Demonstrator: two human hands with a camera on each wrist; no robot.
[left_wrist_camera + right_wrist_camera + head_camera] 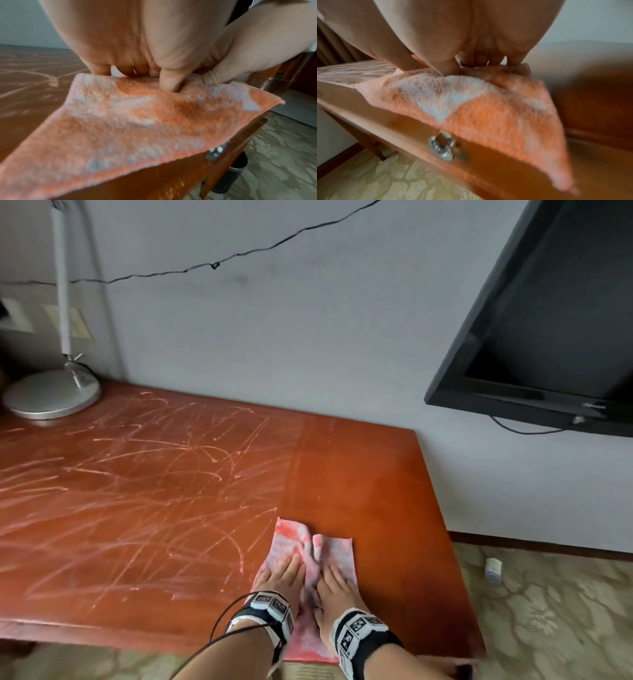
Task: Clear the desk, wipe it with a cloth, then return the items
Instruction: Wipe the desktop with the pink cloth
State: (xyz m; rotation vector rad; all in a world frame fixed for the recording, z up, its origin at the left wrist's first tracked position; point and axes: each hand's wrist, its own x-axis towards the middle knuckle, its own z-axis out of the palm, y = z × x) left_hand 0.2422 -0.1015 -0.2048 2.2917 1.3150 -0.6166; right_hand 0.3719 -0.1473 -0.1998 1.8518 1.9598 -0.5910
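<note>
While both palms lie flat, the left hand and right hand press the cloth onto the desk, fingers straight.

A grey wall carries a black television at right; patterned carpet covers the floor; a silver lamp stands far left.

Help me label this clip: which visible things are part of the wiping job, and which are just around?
In the job: cloth, pressed flat by left hand and right hand; streaked desk.

Just around: lamp on the desk's far corner, wall TV, small white object on the carpet.
</note>
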